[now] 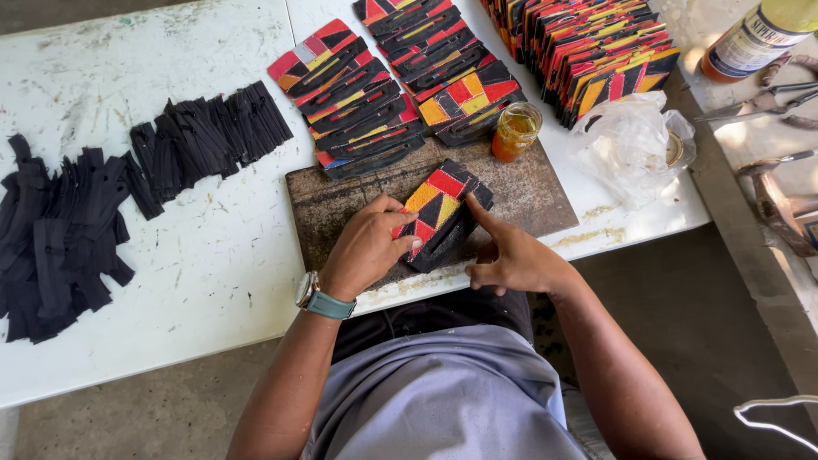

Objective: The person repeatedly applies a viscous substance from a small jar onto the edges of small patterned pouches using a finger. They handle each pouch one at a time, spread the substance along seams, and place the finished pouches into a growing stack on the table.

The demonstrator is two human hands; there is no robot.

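Observation:
A small pouch-like piece of red, yellow and black patterned fabric with black edging lies on a dark brown work board at the table's near edge. My left hand rests on its left side, fingers curled over the patterned face. At the piece's right edge sits my right hand, its forefinger stretched along the black border. A wristwatch with a teal strap is on my left wrist.
Rows of finished patterned pieces lie beyond the board, a dense stack at the back right. A small glass jar of amber liquid, a crumpled plastic bag, piles of black strips, and a bottle and scissors surround them.

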